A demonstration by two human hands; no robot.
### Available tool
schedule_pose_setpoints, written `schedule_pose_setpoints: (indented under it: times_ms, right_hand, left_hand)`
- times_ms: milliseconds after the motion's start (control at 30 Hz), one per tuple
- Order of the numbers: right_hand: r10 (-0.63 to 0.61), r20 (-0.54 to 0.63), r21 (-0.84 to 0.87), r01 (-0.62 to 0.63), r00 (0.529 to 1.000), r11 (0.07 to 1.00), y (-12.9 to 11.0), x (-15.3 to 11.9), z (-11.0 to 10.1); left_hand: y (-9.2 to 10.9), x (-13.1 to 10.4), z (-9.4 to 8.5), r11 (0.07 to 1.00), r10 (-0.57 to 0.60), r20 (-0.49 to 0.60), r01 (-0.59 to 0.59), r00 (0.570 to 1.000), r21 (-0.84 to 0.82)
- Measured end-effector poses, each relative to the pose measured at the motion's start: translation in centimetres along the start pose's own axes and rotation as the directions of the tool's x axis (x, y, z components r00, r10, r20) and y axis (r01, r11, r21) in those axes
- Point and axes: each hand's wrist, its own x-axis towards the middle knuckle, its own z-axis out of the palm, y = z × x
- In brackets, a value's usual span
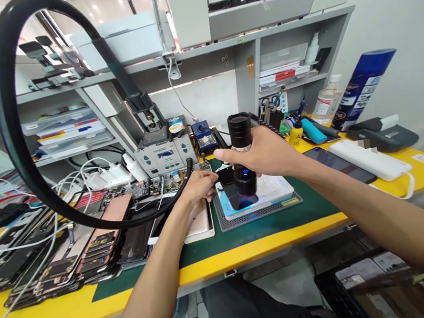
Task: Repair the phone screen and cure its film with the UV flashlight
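Torch stands upright near the centre of the frame, its lower end over a dark panel with a bluish glow on it. The right hand has its fingers clamped around the barrel. The left hand, just left of it, has thumb and forefinger drawn together beside the panel's upper left edge; whether they grip anything, I cannot tell.

The panel lies on a white and blue pad, which rests on a grey mat on the yellow table. A pale phone lies below the left hand. Stacked phone parts fill the lower left. A black hose loops through the upper left, and a white power bank lies at right beside a dark tablet.
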Motion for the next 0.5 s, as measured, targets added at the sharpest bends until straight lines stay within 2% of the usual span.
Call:
schedule_pose_setpoints:
  times_ms: [167,300,400,500]
  right_hand:
    - [0.061,-0.046,-0.01,-0.061,0.997,0.998,1.1,0.1,-1.0]
    - [0.124,-0.154,0.059,-0.116,0.98,0.992,2.0,0.9,-1.3]
    - [0.173,-0.205,0.171,-0.139,0.963,0.975,2.5,1.8,-0.8]
    - [0.233,-0.162,0.308,-0.175,0.959,0.935,3.5,2.7,0.4]
  left_hand:
    - [-0.3,0.6,0.2,0.999,0.048,-0.033,-0.049,0.998,-0.024]
    - [-0.2,0.8,-0.4,0.985,0.16,-0.11,-0.166,0.981,-0.049]
    - [0.4,0.0,-1.1,0.945,0.316,-0.132,-0.324,0.939,-0.043]
    - [1.2,-1.4,-1.3,0.864,0.5,-0.081,-0.502,0.862,-0.018]
